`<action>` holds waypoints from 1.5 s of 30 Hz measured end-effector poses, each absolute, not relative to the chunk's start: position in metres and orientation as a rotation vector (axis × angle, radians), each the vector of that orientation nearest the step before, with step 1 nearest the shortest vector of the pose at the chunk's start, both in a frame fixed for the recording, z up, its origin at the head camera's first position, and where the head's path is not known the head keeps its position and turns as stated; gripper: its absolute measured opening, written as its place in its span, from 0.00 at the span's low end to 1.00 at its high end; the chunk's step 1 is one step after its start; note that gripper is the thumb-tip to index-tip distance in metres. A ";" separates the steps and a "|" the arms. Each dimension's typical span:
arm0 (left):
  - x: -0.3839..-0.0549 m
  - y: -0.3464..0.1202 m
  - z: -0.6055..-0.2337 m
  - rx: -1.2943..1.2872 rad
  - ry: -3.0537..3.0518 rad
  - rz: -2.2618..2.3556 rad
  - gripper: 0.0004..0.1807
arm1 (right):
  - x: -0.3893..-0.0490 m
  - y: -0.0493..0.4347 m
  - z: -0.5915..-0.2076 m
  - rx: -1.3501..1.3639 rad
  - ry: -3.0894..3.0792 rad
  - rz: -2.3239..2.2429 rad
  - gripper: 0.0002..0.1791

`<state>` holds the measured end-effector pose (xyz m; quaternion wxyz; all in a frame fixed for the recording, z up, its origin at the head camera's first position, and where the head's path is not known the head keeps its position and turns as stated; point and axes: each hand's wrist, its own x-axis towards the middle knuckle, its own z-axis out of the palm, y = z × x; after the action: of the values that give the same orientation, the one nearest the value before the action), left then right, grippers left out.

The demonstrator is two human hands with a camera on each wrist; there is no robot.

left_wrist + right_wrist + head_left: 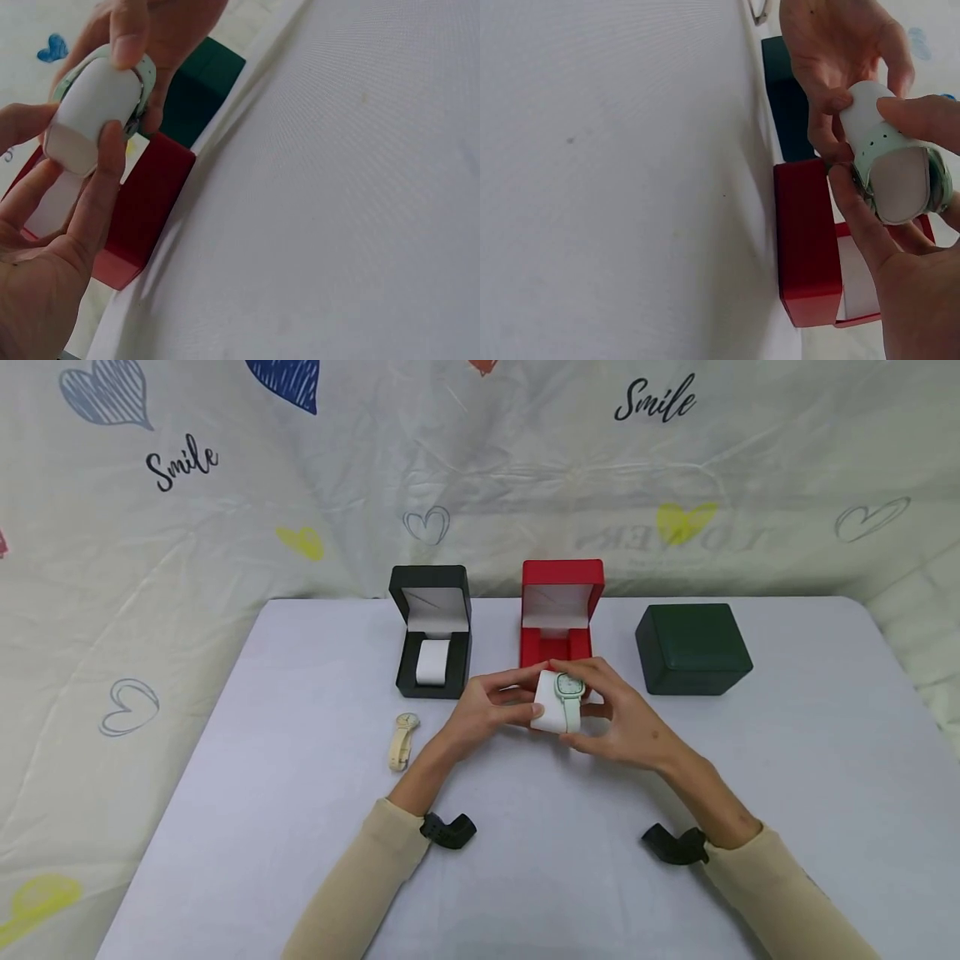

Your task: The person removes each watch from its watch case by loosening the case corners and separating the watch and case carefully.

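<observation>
Above the table, before the red watch box [557, 643], both hands hold a white watch cushion [550, 710] with a mint-green wristwatch [570, 687] strapped round one end. My left hand [483, 710] pinches the cushion's bare end between thumb and fingers. At the strapped end, my right hand [626, 718] grips the watch, with its thumb on the strap and cushion in the right wrist view. The red box stands with its lid raised, its front partly hidden by the hands. A cream wristwatch [402, 742] lies on the table left of my left hand.
A black watch box [430, 668] with a raised lid and a white cushion [432, 662] inside stands behind the cream watch. At the right back is a dark green box [693, 647], its lid down. A printed cloth [487, 468] hangs behind the white table [525, 860].
</observation>
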<state>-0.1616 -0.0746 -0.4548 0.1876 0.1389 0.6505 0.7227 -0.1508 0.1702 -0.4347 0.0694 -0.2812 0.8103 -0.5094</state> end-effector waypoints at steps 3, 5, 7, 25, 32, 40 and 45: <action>-0.163 -0.074 -0.455 0.398 1.824 2.035 0.30 | -0.152 0.172 -0.434 -0.845 2.394 -1.575 0.53; -0.163 -0.074 -0.455 0.403 1.816 2.038 0.30 | -0.152 0.172 -0.434 -0.829 2.374 -1.605 0.52; -0.163 -0.074 -0.455 0.407 1.813 2.040 0.30 | -0.152 0.172 -0.434 -0.792 2.372 -1.635 0.48; -0.164 -0.068 -0.459 0.408 1.836 2.130 0.32 | -0.153 0.171 -0.438 -0.593 2.517 -1.897 0.29; -0.166 -0.065 -0.456 0.437 1.891 2.157 0.32 | -0.157 0.171 -0.437 -0.569 2.609 -1.902 0.22; -0.168 -0.060 -0.456 0.457 1.917 2.198 0.33 | -0.158 0.169 -0.437 -0.484 2.632 -1.902 0.26; -0.168 -0.058 -0.456 0.451 1.904 2.231 0.33 | -0.156 0.167 -0.436 -0.355 2.638 -1.881 0.25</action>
<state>-0.1684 -0.0582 -0.4561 0.0870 0.1514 0.6392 0.7490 -0.1565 0.1675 -0.4357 -0.0590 -0.1087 0.8080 -0.5761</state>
